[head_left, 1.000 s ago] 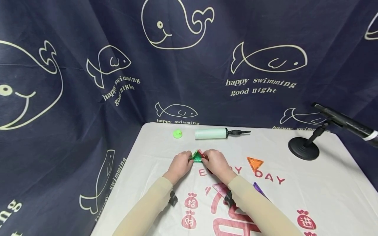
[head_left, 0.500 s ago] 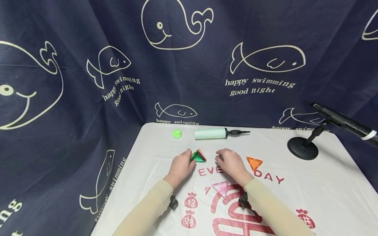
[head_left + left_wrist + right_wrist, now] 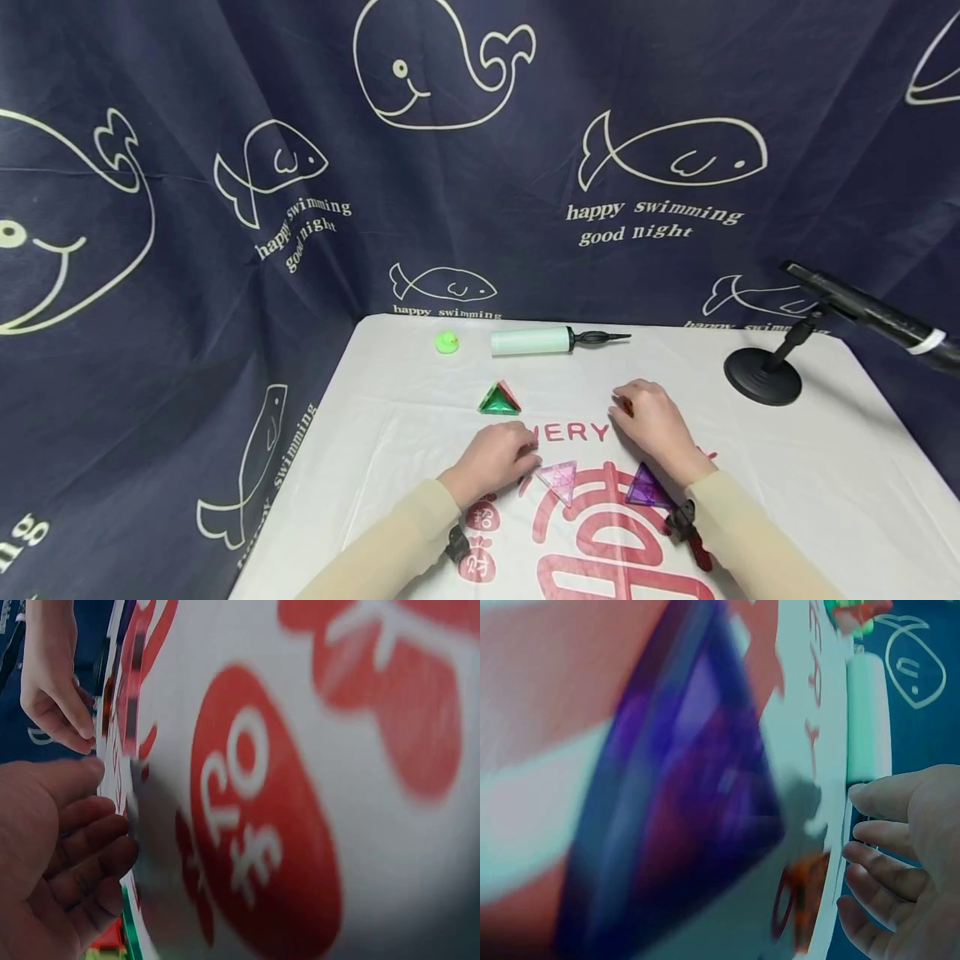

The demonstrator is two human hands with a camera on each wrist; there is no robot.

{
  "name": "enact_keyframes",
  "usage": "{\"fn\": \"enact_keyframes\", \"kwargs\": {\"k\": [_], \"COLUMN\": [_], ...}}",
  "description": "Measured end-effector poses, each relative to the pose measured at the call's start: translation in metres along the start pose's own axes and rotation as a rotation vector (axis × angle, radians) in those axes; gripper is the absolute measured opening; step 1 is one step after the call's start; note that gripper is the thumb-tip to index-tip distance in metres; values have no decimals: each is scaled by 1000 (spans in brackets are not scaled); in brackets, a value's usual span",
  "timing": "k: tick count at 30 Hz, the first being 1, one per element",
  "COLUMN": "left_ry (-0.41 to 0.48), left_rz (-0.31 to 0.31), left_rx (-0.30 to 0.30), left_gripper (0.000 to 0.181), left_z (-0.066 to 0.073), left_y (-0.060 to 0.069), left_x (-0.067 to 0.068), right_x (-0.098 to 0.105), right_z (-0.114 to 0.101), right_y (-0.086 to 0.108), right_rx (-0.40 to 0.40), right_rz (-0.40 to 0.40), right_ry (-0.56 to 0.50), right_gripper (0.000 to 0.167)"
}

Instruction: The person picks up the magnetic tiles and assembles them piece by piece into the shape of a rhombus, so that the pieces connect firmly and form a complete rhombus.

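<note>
My left hand [image 3: 491, 460], fingers loosely bent, is just left of a pink translucent triangle tile [image 3: 558, 481]; the left wrist view has nothing in its palm. Over an orange triangle tile [image 3: 627, 406] is my right hand [image 3: 654, 423], hiding most of it. In the right wrist view its fingers are spread and apart from the orange tile [image 3: 810, 900]. Beyond the left hand, a small green and red pyramid of triangle tiles [image 3: 499, 402] stands by itself. A purple triangle tile [image 3: 647, 488] lies below the right forearm.
A lime-green toy duck [image 3: 447, 342] and a mint hand pump [image 3: 531, 341] lie at the back of the white table cover [image 3: 420, 383]. At right stands a black stand [image 3: 763, 377] with a bar. A dark red piece [image 3: 699, 552] shows beside the right wrist.
Both hands have let go of the green and red pyramid. The right hand moved right to the orange tile. The left hand came nearer, toward the pink tile.
</note>
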State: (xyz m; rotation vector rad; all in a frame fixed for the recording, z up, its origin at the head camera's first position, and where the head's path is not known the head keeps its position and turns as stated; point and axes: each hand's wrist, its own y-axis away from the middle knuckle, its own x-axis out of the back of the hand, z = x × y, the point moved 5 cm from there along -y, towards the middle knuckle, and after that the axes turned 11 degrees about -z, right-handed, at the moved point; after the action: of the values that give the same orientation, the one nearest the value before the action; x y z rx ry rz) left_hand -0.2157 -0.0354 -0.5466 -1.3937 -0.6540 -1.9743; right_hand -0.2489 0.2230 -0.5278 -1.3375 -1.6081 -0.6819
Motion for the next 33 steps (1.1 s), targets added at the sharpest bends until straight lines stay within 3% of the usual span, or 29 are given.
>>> {"fn": "enact_keyframes", "kwargs": {"k": [5, 10, 21, 33], "left_ry": [-26, -52, -18, -15], "left_rz": [-36, -67, -70, -67], "left_rx": [-86, -117, -141, -108], "left_gripper": [33, 40, 24, 26], "left_z": [15, 18, 24, 24], "left_y": [2, 3, 3, 4], "left_x": [-6, -11, -12, -16], "right_x": [8, 13, 12, 10], "right_z": [20, 33, 48, 51], "right_y": [11, 23, 34, 35], "right_rx": [-30, -15, 33, 48], "right_rz": [-47, -95, -120, -156], "right_ry": [-8, -11, 19, 33], "right_gripper": [37, 40, 46, 47]}}
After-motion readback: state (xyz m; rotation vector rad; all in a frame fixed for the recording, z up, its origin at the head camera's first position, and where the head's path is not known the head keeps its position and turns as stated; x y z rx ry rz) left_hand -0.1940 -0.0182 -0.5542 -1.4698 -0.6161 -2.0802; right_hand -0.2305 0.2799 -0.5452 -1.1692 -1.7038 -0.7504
